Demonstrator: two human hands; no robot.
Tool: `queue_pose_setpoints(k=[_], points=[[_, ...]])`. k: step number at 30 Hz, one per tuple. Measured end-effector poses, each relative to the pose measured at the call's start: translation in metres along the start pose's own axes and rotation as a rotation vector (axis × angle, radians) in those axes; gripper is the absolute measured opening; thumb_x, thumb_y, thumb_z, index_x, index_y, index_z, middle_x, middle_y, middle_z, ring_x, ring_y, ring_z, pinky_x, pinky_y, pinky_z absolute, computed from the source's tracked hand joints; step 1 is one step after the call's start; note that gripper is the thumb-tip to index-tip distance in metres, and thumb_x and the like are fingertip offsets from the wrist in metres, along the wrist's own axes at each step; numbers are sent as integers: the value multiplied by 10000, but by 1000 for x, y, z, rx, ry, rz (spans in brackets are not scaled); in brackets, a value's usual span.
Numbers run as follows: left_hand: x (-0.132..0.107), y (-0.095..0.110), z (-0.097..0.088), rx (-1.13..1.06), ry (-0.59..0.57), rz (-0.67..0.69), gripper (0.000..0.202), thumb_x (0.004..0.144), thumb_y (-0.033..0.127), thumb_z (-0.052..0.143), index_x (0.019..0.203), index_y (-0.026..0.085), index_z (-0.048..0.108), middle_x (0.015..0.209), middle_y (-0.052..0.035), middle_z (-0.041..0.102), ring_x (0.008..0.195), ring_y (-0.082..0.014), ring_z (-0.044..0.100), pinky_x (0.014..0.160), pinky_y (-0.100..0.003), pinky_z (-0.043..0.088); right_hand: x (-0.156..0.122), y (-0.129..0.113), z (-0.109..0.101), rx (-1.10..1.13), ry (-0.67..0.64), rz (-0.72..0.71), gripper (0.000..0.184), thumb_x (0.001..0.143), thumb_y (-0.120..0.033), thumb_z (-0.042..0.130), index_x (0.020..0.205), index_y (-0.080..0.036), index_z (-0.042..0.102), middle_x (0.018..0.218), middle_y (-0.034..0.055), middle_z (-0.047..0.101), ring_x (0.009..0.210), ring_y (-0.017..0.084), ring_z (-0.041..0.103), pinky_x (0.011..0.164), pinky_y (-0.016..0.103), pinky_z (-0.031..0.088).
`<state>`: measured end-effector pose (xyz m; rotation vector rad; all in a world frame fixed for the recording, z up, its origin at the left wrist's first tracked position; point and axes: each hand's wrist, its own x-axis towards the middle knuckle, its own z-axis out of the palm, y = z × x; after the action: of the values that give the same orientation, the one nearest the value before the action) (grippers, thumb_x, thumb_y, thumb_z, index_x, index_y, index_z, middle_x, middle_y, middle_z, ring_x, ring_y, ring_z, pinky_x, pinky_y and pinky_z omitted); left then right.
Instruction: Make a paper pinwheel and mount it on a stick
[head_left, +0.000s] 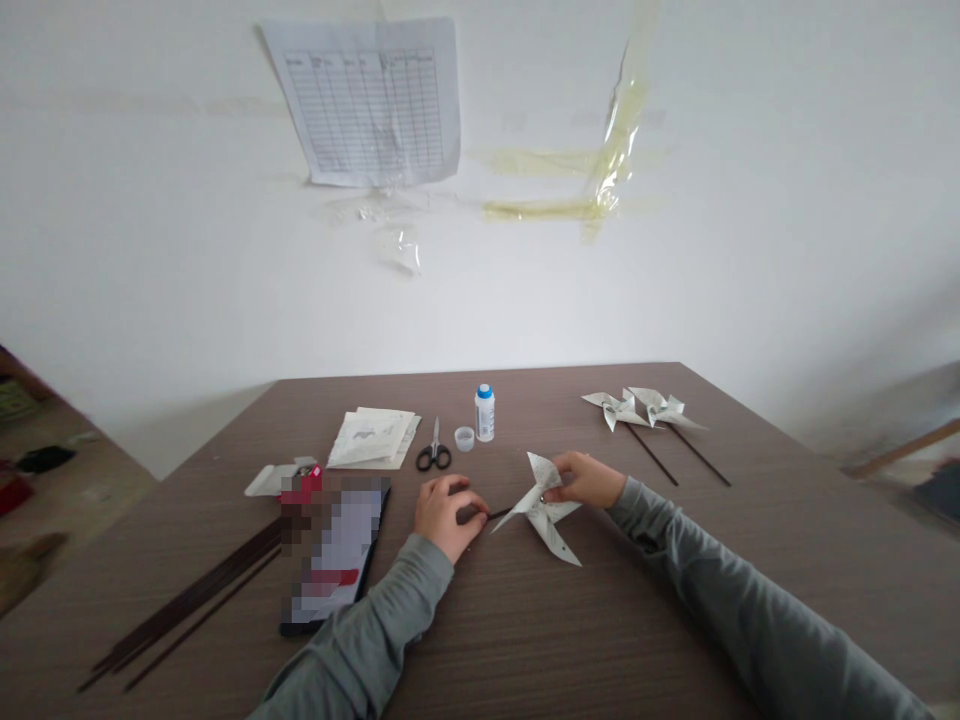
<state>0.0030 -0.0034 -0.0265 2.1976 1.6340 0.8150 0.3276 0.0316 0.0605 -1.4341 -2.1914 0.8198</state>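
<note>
A white printed-paper pinwheel (541,512) stands between my hands just above the table, its blades spread. From behind its left side runs a thin dark stick (498,514). My left hand (450,515) is closed on this stick with thumb and fingertips. Coming in from the right, my right hand (591,482) pinches the pinwheel near its centre, where a small pin-like spot shows. My fingers partly hide that middle, so I cannot make out how stick and paper join.
Two finished-looking pinwheels (619,409) lie at the back right. Behind my hands are a white bottle with blue top (485,415), a clear cap (464,438), scissors (434,456) and paper sheets (373,437). At left lie a phone (341,550), a red box (302,484) and several dark sticks (195,595).
</note>
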Motion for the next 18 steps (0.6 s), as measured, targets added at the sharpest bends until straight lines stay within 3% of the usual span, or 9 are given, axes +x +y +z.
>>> queue_pose_setpoints(k=[3, 7, 10, 18], points=[[1, 0, -5, -7, 52, 11, 158, 965, 233, 997, 1020, 363, 1068, 1453, -139, 952, 1489, -471, 835, 1347, -741, 664, 2, 1, -1, -1, -105, 69, 190, 845, -394, 1096, 915, -249, 994, 1085, 91, 1004, 1251, 430, 894, 1334, 675, 599], [0, -4, -19, 5, 99, 63, 220, 893, 211, 1042, 1022, 388, 1061, 1446, -122, 956, 1470, -471, 825, 1327, -731, 682, 4, 2, 2, -26, -133, 109, 144, 870, -388, 1077, 965, -297, 1020, 1213, 83, 1018, 1376, 472, 878, 1483, 918, 345], [-5, -4, -26, 28, 64, 73, 256, 842, 161, 1072, 942, 395, 1044, 1430, -105, 967, 1454, -470, 823, 1304, -712, 703, 6, 2, 6, -30, -144, 104, 153, 875, -405, 1090, 984, -313, 1032, 1187, 76, 1018, 1385, 470, 882, 1500, 939, 291], [-15, 9, -21, 62, 101, 31, 301, 856, 44, 1028, 843, 344, 1012, 1395, -108, 981, 1436, -450, 841, 1317, -686, 687, 8, -1, 13, -149, -153, 77, 123, 891, -360, 1098, 870, -300, 992, 1104, 69, 986, 1488, 479, 832, 1501, 931, 320]])
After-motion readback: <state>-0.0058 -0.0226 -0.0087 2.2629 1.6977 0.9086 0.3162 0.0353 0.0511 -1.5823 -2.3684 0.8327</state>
